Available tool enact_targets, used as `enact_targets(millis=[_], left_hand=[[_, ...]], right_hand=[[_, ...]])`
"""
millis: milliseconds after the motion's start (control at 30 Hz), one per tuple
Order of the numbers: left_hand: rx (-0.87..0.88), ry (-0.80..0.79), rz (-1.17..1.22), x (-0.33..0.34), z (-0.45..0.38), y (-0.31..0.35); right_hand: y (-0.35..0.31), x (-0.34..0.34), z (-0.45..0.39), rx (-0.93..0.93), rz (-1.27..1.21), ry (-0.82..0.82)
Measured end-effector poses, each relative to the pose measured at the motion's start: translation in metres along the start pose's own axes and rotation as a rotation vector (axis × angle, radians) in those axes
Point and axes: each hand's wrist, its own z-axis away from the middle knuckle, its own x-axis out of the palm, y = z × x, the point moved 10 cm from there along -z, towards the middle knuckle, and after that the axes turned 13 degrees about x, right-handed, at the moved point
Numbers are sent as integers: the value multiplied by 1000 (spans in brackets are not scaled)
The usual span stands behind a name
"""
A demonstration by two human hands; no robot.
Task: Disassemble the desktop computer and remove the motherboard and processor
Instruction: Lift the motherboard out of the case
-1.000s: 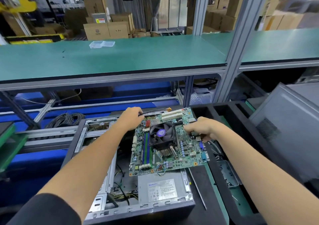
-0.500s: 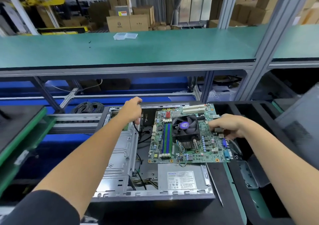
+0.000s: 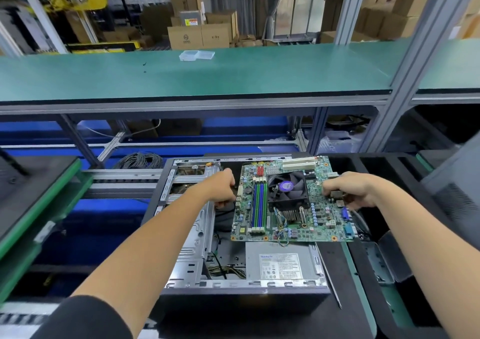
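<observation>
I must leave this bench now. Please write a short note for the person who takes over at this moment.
Right hand grips the right edge of the green motherboard with black cooler fan.
Left hand holds its left edge, fingers curled.
The board hangs above the open grey metal computer case, out of its seat and partly past the right side.
Done: motherboard freed.
Left: set it down, remove cooler, take out processor.

The white label [image 3: 281, 266] on the power supply [image 3: 280, 250] carries small print too blurred to read. Cardboard box [image 3: 185, 37] markings are likewise illegible.
</observation>
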Motion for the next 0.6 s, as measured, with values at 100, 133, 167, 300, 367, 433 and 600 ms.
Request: enact_targets(millis=[100,133,167,300,367,433,600], left_hand=[[-17,43,-51,-1,-1,6],[-37,79,-61,-3,-3,7],[-56,119,-39,-4,-4,5],[-152,199,307,1,-2,-7],[-171,166,368,8,0,-5],[-174,103,289,13,-2,0],[-230,89,260,18,-3,5]], right_hand=[[0,-1,1,-3,-9,8],[0,-1,1,-2,-13,7],[0,0,2,0,-17,4],[2,2,3,-1,-34,0],[2,2,4,2,-29,4],[3,3,4,8,-23,1],[4,3,2,6,-42,-8]])
